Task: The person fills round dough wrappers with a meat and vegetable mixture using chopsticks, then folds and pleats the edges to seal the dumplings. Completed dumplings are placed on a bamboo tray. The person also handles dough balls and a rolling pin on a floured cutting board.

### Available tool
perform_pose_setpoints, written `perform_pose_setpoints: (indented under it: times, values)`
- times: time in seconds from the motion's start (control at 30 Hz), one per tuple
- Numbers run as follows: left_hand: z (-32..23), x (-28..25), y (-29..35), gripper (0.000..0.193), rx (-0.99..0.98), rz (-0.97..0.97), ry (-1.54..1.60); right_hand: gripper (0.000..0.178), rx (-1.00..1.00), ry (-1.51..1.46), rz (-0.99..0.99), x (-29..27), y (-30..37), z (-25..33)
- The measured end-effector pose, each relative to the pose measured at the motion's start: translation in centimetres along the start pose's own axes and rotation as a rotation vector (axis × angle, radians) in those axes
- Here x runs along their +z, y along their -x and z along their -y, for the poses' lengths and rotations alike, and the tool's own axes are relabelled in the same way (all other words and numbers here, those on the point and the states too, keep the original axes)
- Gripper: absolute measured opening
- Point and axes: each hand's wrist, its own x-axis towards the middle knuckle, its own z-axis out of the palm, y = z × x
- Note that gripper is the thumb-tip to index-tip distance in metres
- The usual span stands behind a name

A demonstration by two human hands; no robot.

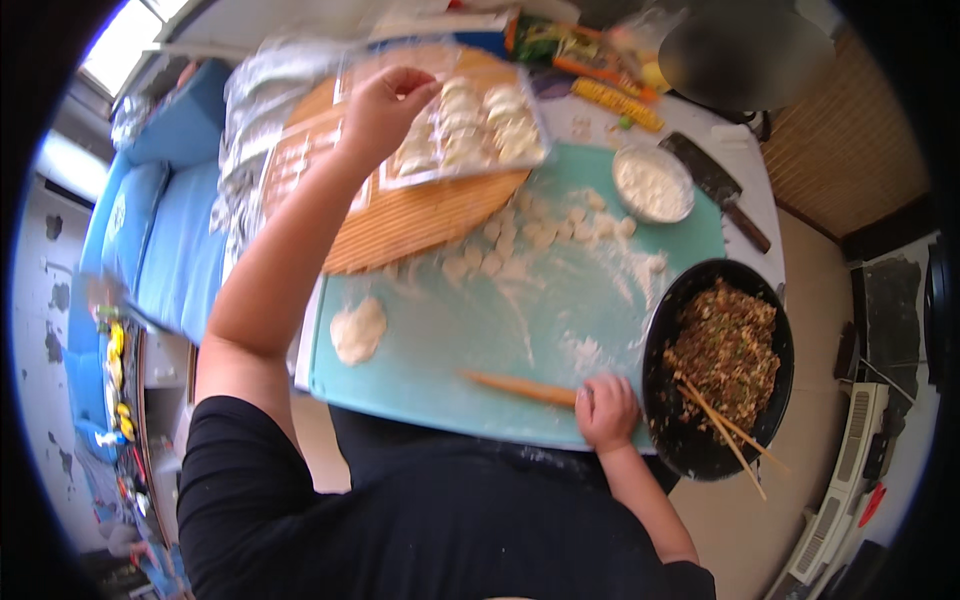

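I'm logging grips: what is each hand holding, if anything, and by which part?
The right hand holds the rolling pin by its right end. The left hand is by the dumplings; whether it holds anything cannot be told.

I can't read a single word or number over this feed. At the upper right of the frame I see a long, narrow, bright yellow packet (617,103) with a row of dark marks along its side, too small and blurred for me to make out. Just above it, a crumpled, glossy orange-and-green plastic package (585,52) carries patches of coloured print, likewise unreadable from my end. At the left of the frame, a light blue fabric cushion (133,222) bears a pale mark; I can't tell whether it is lettering.
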Motion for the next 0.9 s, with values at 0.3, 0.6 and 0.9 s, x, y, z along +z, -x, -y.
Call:
perform_pose_setpoints:
  times: [0.3, 0.6, 0.9]
  values:
    - [0.4, -6.8, 23.2, 0.011, 0.000, 0.342, -0.351, 0.008, -0.054, -0.005, 0.005, 0.3, 0.1, 0.5]
    - [6.5, -6.3, 25.6, 0.028, -0.641, 0.282, -0.531, 0.005, -0.135, 0.052, -0.020, -0.1, 0.8, 0.4]
    - [6.9, -6.7, 26.2, 0.024, -0.641, 0.304, -0.510, 0.009, -0.215, 0.071, -0.058, -5.4, 5.2, 3.2]
